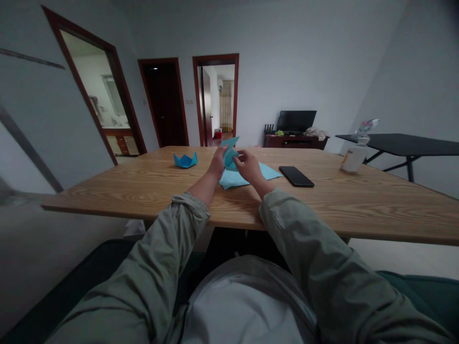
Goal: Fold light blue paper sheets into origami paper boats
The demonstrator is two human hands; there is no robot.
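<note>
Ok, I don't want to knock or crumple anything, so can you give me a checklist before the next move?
1. Left hand holding the folded paper: ok.
2. Right hand at the folded paper: ok.
3. Blue paper boat apart from both hands: ok.
4. Loose sheet away from the hands: not ok, it lies beneath them.
5. Phone not touching the sheet: cannot tell, the sheet's tip ends beside it.

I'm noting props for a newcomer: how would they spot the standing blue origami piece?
On the wooden table, look toward the far edge, left of the person's left hand. There the origami piece stands alone, its rim rising in points. Its deeper blue sets it apart from the paler folded paper being held.
</note>
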